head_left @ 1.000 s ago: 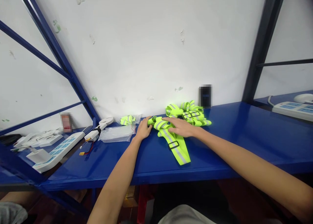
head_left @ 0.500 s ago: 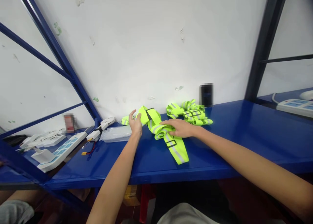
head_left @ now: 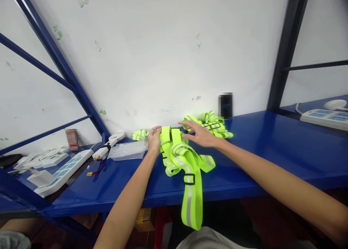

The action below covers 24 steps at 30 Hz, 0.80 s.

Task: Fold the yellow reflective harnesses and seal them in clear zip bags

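My left hand [head_left: 154,140] is closed around the left edge of a neon-yellow reflective strap [head_left: 179,158] with grey stripes and black buckles. Its upper loops stand raised by that hand, and one long loop hangs over the table's front edge. At the strap's upper right is my right hand [head_left: 199,133], fingers spread, the thumb close to or touching the webbing. Behind the right hand lies a heap of similar reflective straps [head_left: 217,127]. A smaller rolled reflective strap [head_left: 140,134] rests by the wall, left of my left hand.
On the blue table [head_left: 244,158], left of my hands, lie a clear plastic bag [head_left: 127,150], a white handheld fan [head_left: 116,136] and a wired connector [head_left: 89,173]. A power strip [head_left: 65,173] sits further left. A blurred dark object [head_left: 226,106] stands against the wall.
The strap has been lifted and turned, and one loop now drops over the front edge. My right hand has come off the strap's middle and moved up, fingers spreading. The left hand keeps its hold.
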{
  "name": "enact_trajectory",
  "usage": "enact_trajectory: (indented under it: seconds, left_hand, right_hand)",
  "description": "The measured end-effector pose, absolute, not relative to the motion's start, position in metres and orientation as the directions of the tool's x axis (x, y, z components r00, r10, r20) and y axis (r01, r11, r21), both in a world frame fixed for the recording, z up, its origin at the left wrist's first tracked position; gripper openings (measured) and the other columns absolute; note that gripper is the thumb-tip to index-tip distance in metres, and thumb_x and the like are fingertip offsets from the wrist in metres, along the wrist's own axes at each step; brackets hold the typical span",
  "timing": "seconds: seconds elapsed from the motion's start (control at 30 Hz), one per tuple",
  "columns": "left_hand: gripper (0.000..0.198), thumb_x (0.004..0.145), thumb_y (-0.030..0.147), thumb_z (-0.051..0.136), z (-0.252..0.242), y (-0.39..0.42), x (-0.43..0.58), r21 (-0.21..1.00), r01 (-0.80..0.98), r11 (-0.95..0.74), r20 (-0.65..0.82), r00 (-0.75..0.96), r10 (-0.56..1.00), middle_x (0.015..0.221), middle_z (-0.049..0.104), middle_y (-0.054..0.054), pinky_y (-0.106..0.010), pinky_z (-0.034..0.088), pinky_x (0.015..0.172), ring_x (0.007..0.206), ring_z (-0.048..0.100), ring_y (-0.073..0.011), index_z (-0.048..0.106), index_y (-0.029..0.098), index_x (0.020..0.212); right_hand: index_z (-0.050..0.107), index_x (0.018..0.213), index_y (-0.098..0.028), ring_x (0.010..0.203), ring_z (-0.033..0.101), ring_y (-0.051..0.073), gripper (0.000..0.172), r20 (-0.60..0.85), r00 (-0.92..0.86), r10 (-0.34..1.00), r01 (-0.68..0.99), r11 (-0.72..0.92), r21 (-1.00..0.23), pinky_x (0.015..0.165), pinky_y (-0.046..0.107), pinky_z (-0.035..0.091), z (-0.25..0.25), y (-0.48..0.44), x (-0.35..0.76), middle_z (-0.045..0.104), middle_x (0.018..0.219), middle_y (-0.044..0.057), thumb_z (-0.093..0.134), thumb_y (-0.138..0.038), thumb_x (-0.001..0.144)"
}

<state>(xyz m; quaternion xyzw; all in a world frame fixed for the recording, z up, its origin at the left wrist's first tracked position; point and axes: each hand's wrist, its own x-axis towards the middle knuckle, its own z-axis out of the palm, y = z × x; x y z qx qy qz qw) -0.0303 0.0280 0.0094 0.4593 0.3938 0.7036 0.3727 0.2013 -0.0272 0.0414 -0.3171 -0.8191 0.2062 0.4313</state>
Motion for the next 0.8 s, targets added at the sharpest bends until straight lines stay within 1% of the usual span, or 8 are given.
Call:
enact_trajectory:
  seconds: [0.1,0.23,0.3,0.37,0.43,0.53,0.67,0.8]
  left_hand:
    - [0.033,0.069,0.038,0.071,0.004,0.021,-0.022,0.875,-0.059,-0.481,0.458,-0.228,0.859,0.079,0.066,0.0,-0.026,0.047,0.061,0.066,0.061,-0.0142,0.065,0.02,0.095]
    - [0.026,0.072,0.04,0.071,0.001,0.015,-0.018,0.775,0.18,-0.606,0.632,-0.239,0.737,0.088,0.069,-0.004,-0.031,0.05,0.081,0.087,0.065,-0.0188,0.068,0.018,0.087]
    - [0.025,0.074,0.04,0.071,0.001,0.013,-0.016,0.725,0.273,-0.632,0.688,-0.257,0.678,0.088,0.07,-0.006,-0.033,0.048,0.088,0.091,0.064,-0.0201,0.068,0.017,0.083]
    - [0.027,0.075,0.041,0.071,0.002,0.01,-0.016,0.699,0.312,-0.643,0.714,-0.257,0.652,0.089,0.07,-0.007,-0.034,0.049,0.086,0.089,0.065,-0.0202,0.068,0.017,0.086]
    - [0.03,0.077,0.042,0.07,0.004,0.007,-0.016,0.675,0.348,-0.651,0.735,-0.231,0.638,0.1,0.069,-0.009,-0.032,0.051,0.08,0.091,0.064,-0.0203,0.068,0.018,0.095]
    - [0.035,0.078,0.041,0.07,0.007,0.001,-0.016,0.583,0.45,-0.677,0.795,-0.141,0.59,0.121,0.063,-0.01,-0.032,0.051,0.078,0.105,0.061,-0.0228,0.067,0.022,0.106]
    - [0.03,0.077,0.038,0.071,0.013,-0.007,-0.015,0.396,0.561,-0.727,0.879,-0.004,0.476,0.115,0.064,-0.009,-0.038,0.049,0.089,0.111,0.059,-0.0241,0.067,0.022,0.102]
    - [0.034,0.073,0.033,0.072,0.015,-0.015,-0.014,0.215,0.615,-0.759,0.914,0.147,0.378,0.113,0.064,-0.009,-0.043,0.045,0.097,0.109,0.059,-0.025,0.063,0.021,0.104]
  right_hand:
    - [0.038,0.145,-0.027,0.125,0.049,0.028,0.07,0.575,-0.53,0.623,0.396,0.782,-0.482,0.102,0.045,0.042,0.028,-0.03,0.186,0.044,0.141,0.012,0.065,-0.045,0.083]
    - [0.049,0.137,-0.02,0.119,0.053,0.028,0.064,0.593,-0.496,0.634,0.438,0.773,-0.46,0.102,0.044,0.041,0.02,-0.026,0.174,0.056,0.13,0.012,0.07,-0.029,0.077]
    - [0.057,0.129,-0.019,0.112,0.057,0.026,0.055,0.599,-0.429,0.676,0.399,0.737,-0.546,0.099,0.041,0.043,0.021,-0.022,0.175,0.062,0.125,0.009,0.069,-0.022,0.075]
    - [0.063,0.121,-0.019,0.103,0.061,0.023,0.047,0.557,-0.342,0.757,0.34,0.652,-0.678,0.092,0.037,0.047,0.024,-0.018,0.179,0.066,0.119,0.007,0.068,-0.018,0.075]
    - [0.066,0.116,-0.019,0.091,0.063,0.021,0.043,0.471,-0.244,0.848,0.25,0.525,-0.814,0.082,0.033,0.05,0.026,-0.014,0.183,0.069,0.109,0.006,0.067,-0.017,0.074]
    - [0.067,0.116,-0.019,0.075,0.063,0.017,0.044,0.297,-0.129,0.946,0.023,0.303,-0.953,0.069,0.028,0.051,0.029,-0.011,0.187,0.071,0.095,0.005,0.067,-0.014,0.072]
    - [0.065,0.118,-0.017,0.068,0.065,0.018,0.045,0.099,-0.149,0.984,-0.272,0.055,-0.961,0.062,0.028,0.054,0.031,-0.013,0.188,0.072,0.089,0.006,0.062,-0.011,0.074]
    - [0.065,0.116,-0.019,0.078,0.068,0.02,0.038,0.046,-0.127,0.991,-0.277,0.009,-0.961,0.072,0.032,0.056,0.035,-0.016,0.191,0.073,0.096,0.007,0.061,-0.014,0.079]
